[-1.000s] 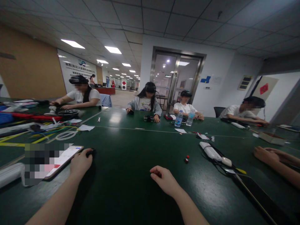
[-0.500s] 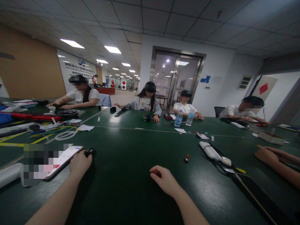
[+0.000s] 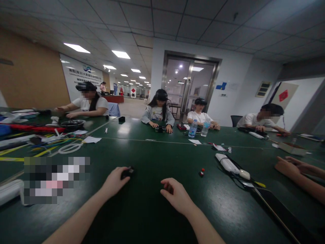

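Note:
My left hand (image 3: 115, 181) grips a small black object (image 3: 128, 172) between thumb and fingers, above the dark green table (image 3: 142, 210) left of centre. What the object is cannot be made out. My right hand (image 3: 176, 195) rests to the right of it, fingers curled loosely with a gap to the thumb, holding nothing. A small red and dark item (image 3: 201, 173) lies on the table beyond my right hand, to its right.
On the right lie a white power strip (image 3: 228, 165), a white case (image 3: 244, 174), a dark tablet (image 3: 281, 206) and another person's hands (image 3: 291, 169). Cables (image 3: 69, 147) and a pixelated device clutter the left. Two bottles (image 3: 193, 129) stand farther back; several people sit around.
My left hand has moved right, away from the pixelated device, carrying the black object toward my right hand. The person opposite has brought both hands together at a dark object.

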The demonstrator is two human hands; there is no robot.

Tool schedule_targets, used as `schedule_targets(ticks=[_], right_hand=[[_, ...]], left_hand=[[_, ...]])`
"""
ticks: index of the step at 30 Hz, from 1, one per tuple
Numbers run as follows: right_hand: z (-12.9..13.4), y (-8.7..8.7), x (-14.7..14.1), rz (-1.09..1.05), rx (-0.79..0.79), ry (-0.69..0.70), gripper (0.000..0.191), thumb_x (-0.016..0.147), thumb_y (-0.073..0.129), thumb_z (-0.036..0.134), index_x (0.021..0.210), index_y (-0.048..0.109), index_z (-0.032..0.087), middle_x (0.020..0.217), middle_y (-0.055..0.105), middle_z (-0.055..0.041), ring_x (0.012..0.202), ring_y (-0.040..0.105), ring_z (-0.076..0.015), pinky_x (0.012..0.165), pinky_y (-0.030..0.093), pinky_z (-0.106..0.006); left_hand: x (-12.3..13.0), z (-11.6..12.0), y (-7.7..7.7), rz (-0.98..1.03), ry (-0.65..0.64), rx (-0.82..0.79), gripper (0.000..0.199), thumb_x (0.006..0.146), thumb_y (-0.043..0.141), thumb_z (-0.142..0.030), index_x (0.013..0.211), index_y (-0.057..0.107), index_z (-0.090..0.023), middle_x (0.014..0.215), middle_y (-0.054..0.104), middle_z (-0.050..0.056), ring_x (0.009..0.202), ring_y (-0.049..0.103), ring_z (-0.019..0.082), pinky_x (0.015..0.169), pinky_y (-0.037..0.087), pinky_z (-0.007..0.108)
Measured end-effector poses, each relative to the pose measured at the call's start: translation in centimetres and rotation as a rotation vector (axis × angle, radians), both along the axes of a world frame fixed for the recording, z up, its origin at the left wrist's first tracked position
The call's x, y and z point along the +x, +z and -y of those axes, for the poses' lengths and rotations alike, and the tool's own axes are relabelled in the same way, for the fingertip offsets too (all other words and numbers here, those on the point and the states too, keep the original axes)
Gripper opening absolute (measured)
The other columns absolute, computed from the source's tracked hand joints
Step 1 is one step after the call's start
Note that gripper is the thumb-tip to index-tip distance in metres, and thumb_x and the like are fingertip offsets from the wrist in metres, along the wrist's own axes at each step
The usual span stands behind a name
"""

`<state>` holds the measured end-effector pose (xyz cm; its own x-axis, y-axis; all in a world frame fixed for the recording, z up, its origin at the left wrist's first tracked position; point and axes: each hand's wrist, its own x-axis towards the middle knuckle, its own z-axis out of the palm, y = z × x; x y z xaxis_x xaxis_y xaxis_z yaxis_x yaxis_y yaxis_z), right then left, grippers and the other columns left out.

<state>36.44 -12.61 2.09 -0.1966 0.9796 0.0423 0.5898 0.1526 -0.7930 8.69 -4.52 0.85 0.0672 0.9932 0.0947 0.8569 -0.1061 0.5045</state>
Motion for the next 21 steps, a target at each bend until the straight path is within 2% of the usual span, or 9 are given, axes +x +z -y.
schedule_targets(ticks=[1,2,3,5,8,13,15,18,21], right_hand=[[0.1,0.2,-0.2,0.018,0.022,0.012,0.032,0.074,0.059,0.032,0.106,0.056,0.026,0.097,0.055,-0.0012,0.082,0.054,-0.0156,0.072,0.043,-0.029],[0.3,0.4,-0.3,0.028,0.040,0.042,0.036,0.071,0.062,0.032,0.106,0.056,0.027,0.101,0.053,-0.0013,0.085,0.053,-0.0162,0.074,0.043,-0.029],[0.4,0.6,-0.5,0.042,0.052,0.078,0.037,0.069,0.065,0.031,0.105,0.057,0.027,0.102,0.053,-0.0013,0.089,0.052,-0.0170,0.076,0.042,-0.029],[0.7,0.8,-0.6,0.083,0.062,0.145,0.032,0.066,0.067,0.029,0.098,0.060,0.027,0.100,0.053,-0.0008,0.093,0.050,-0.0183,0.080,0.040,-0.030],[0.8,0.8,-0.8,0.142,0.058,0.184,0.021,0.068,0.065,0.026,0.089,0.062,0.026,0.096,0.055,0.0003,0.094,0.049,-0.0188,0.081,0.039,-0.032],[0.9,1.1,-1.0,0.084,0.096,0.156,0.014,0.073,0.059,0.025,0.087,0.059,0.024,0.093,0.055,-0.0006,0.088,0.050,-0.0177,0.077,0.041,-0.030],[0.8,1.3,-0.7,-0.024,0.188,0.027,0.014,0.077,0.054,0.027,0.090,0.056,0.023,0.091,0.055,-0.0017,0.083,0.051,-0.0167,0.075,0.042,-0.030],[0.4,1.4,0.2,-0.167,0.328,-0.248,0.021,0.082,0.046,0.035,0.096,0.051,0.021,0.090,0.055,-0.0045,0.082,0.052,-0.0186,0.076,0.042,-0.033],[0.0,1.1,1.0,-0.223,0.350,-0.376,0.028,0.082,0.045,0.044,0.098,0.049,0.021,0.093,0.057,-0.0070,0.085,0.053,-0.0211,0.075,0.043,-0.034]], left_hand=[[1.8,1.0,0.1,0.037,-0.138,-0.010,0.042,0.068,0.059,-0.035,0.108,0.059,-0.022,0.110,0.059,0.002,0.103,0.053,0.020,0.090,0.040,0.028],[3.5,2.0,0.3,0.108,-0.351,-0.040,0.042,0.069,0.058,-0.034,0.110,0.057,-0.022,0.111,0.057,0.004,0.103,0.051,0.021,0.091,0.039,0.031],[4.9,3.1,0.5,0.155,-0.505,-0.079,0.041,0.071,0.056,-0.034,0.111,0.056,-0.023,0.112,0.057,0.004,0.104,0.050,0.020,0.091,0.038,0.032],[6.9,4.8,1.1,0.191,-0.648,-0.132,0.038,0.072,0.056,-0.030,0.109,0.056,-0.024,0.110,0.056,0.003,0.103,0.049,0.019,0.091,0.037,0.032],[7.7,6.0,1.7,0.230,-0.695,-0.195,0.034,0.073,0.055,-0.026,0.107,0.056,-0.025,0.111,0.053,0.003,0.103,0.047,0.019,0.090,0.037,0.032],[7.2,5.7,1.5,0.261,-0.717,-0.212,0.034,0.074,0.055,-0.024,0.108,0.055,-0.026,0.112,0.052,0.001,0.105,0.045,0.018,0.092,0.035,0.032],[7.0,5.6,1.4,0.264,-0.703,-0.218,0.037,0.074,0.056,-0.023,0.111,0.053,-0.027,0.114,0.051,0.001,0.106,0.045,0.018,0.094,0.034,0.031],[6.8,5.6,1.4,0.269,-0.693,-0.249,0.039,0.074,0.057,-0.026,0.113,0.052,-0.028,0.117,0.050,0.000,0.108,0.045,0.017,0.095,0.034,0.031],[6.7,5.6,1.3,0.278,-0.698,-0.252,0.042,0.075,0.057,-0.028,0.116,0.050,-0.029,0.119,0.049,0.000,0.109,0.044,0.018,0.096,0.033,0.032]])
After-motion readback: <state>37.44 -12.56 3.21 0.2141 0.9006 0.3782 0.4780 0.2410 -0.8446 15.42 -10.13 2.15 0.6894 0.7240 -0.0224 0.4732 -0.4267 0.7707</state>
